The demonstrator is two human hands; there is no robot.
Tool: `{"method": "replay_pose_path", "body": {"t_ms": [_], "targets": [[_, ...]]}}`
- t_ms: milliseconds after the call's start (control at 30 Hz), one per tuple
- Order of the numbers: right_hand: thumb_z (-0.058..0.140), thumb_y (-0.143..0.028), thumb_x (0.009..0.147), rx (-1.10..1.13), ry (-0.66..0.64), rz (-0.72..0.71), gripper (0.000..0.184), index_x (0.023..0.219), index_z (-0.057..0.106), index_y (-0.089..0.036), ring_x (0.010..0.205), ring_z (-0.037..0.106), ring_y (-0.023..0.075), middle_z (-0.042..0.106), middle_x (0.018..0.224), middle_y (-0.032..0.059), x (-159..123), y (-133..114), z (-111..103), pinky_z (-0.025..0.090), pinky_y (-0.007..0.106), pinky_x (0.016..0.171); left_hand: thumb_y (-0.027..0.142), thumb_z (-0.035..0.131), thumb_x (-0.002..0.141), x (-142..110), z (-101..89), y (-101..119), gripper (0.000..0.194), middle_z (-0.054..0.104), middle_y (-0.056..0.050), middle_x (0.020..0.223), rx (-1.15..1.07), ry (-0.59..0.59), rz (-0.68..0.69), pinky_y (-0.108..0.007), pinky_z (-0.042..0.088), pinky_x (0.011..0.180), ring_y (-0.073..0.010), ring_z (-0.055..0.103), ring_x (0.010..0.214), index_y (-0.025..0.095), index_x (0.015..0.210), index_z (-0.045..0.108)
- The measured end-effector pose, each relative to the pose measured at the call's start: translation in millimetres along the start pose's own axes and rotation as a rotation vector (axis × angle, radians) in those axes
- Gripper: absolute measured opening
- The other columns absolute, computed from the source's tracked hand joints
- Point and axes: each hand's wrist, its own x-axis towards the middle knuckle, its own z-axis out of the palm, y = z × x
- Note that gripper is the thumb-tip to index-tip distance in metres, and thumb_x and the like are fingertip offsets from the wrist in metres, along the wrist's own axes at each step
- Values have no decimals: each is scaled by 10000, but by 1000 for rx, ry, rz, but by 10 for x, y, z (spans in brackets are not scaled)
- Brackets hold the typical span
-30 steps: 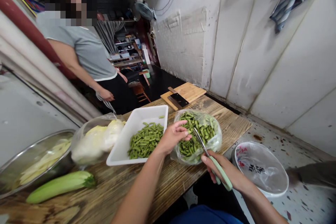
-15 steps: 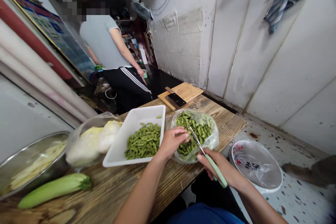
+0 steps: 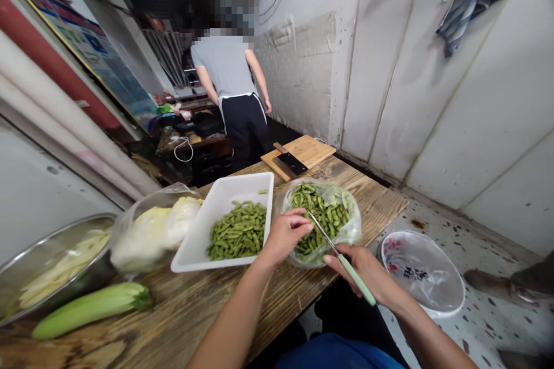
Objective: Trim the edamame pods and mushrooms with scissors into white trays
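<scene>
Scissors (image 3: 351, 275) with pale green handles sit in my right hand (image 3: 363, 274), which is closed round them. Their narrow blades slant up and left, looking nearly together, with the tips at the fingertips of my left hand (image 3: 283, 235). Those fingers are pinched on a green soybean pod, mostly hidden by them. Both hands are over the near left part of a clear plastic bag (image 3: 352, 233) full of soybean pods (image 3: 322, 204). Left of it stands a white tray (image 3: 231, 184) with more green pods (image 3: 238, 230) heaped in its near part.
A cleaver (image 3: 291, 162) lies on a cutting board (image 3: 314, 151) at the table's far end. Leftward are bagged cabbages (image 3: 149, 230), a zucchini (image 3: 90, 308) and a steel bowl (image 3: 56, 277). A lined bucket (image 3: 424, 274) stands on the floor at right. Beyond the table is a person (image 3: 229, 69).
The scissor blades have closed, and their tips have shifted slightly left toward my left fingers. The person in the background has moved farther away and to the right.
</scene>
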Motion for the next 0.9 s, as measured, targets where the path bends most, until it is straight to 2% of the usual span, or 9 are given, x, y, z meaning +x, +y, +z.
{"method": "replay_pose_path", "body": {"t_ms": [67,167,233,333,367,433,533,733,900], "targets": [[616,-618,871,-1,3,37,460,686,465,-225,375,438,110,438,466,-57,10,36,10,290,230,397,227,753,719,11,14,-41,54,758,-79,941,-48,50,-57,-358,483,958,-254,650,1090,182,739,777],[581,-672,868,51,-44,58,474,746,462,-229,372,468,118,456,480,-65,12,78,1,323,225,386,263,785,717,26,30,-65,154,708,-27,710,-235,76,-207,-298,518,707,-170,655,701,149,812,745],[520,-723,875,110,-103,25,508,789,459,-226,415,493,120,482,521,-62,-3,75,-18,376,231,425,289,819,710,29,34,-42,225,649,7,601,-427,57,-308,-254,489,592,-125,598,560,135,824,700],[373,-791,893,183,-175,-56,592,812,460,-211,510,529,121,515,592,-42,-35,32,-27,458,259,561,254,876,667,21,46,17,291,680,-17,682,-698,65,-396,-242,535,649,-125,662,639,130,803,651],[339,-810,888,202,-184,-62,618,810,456,-208,518,534,120,523,605,-36,-43,15,-21,464,265,579,241,885,657,16,54,31,299,685,-23,714,-756,76,-405,-234,541,661,-125,675,671,128,798,646],[325,-842,862,233,-179,-31,650,804,445,-206,491,527,114,524,611,-36,-47,-11,5,452,262,544,235,896,643,6,77,43,307,662,-5,699,-816,94,-395,-185,504,583,-97,648,640,125,792,651],[370,-861,829,250,-155,27,661,798,444,-205,459,517,104,513,605,-46,-33,-30,47,432,245,487,253,904,626,-11,119,41,318,607,35,609,-843,112,-363,-144,409,470,-52,549,535,122,781,661],[412,-875,794,295,-148,40,674,789,446,-202,413,496,79,506,600,-63,9,-52,90,403,212,426,179,879,634,-60,176,112,253,703,-30,671,-841,165,-401,-189,530,624,-89,644,611,112,734,656],[424,-860,801,279,-125,46,657,770,447,-204,381,477,71,496,584,-65,26,-83,105,388,199,384,168,878,613,-99,193,131,275,711,-46,634,-801,191,-403,-211,540,632,-108,661,598,124,661,611]]}}
